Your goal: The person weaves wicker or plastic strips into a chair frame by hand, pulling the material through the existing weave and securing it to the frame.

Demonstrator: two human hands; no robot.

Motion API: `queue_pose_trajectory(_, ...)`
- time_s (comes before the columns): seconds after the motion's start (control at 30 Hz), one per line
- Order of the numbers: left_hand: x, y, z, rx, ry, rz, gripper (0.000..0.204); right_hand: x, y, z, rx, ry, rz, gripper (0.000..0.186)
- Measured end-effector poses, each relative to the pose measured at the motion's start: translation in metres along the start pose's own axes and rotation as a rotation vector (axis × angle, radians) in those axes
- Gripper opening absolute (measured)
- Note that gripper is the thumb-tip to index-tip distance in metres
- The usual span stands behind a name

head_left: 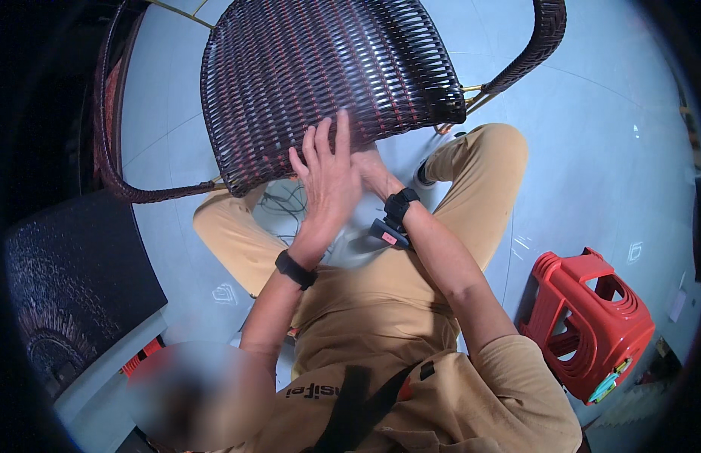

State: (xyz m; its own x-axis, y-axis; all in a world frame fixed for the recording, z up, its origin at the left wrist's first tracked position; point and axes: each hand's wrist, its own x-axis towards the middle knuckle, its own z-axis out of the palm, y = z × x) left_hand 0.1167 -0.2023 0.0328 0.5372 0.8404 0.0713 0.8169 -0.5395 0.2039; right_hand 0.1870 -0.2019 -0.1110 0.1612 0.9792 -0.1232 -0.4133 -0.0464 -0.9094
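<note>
A dark brown woven wicker chair [320,68] is tipped in front of me, one edge of its woven panel toward me. My left hand [329,170] is open, fingers spread, their tips on or just over the weave near that edge. Close beside it, my right hand [371,164] reaches to the same edge; its fingers are hidden behind the left hand and the panel, so I cannot tell what they hold. Thin dark strands [286,202] lie loosely curled below the edge, between my legs. A dark tool-like object [388,233] with a pink label sits beside my right wrist.
The chair's curved armrests [101,128] reach out on both sides. At the right, a red plastic stool [592,321] lies on its side on the pale tiled floor [584,151], a small teal item at its edge. A dark patterned panel [78,279] stands at the left.
</note>
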Motion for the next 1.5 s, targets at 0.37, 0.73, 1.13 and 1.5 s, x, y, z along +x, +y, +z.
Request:
queue_pose_trajectory(0.37,0.005,0.006,0.007,0.095,0.027,-0.003,0.064,-0.010,-0.025,0.002,-0.330,-0.009,0.020,0.063)
queue_pose_trajectory(0.73,0.001,-0.006,-0.005,-0.218,0.081,0.085,0.059,0.004,0.008,-0.008,-0.110,0.097,-0.017,0.047)
queue_pose_trajectory(1.13,-0.071,-0.105,0.013,-1.223,0.100,-0.879,0.020,0.001,-0.030,-0.012,0.108,0.191,0.376,0.034)
queue_pose_trajectory(1.5,-0.061,-0.137,0.034,-2.247,-0.075,-0.783,0.047,-0.017,-0.062,-0.024,0.313,0.131,0.341,0.034)
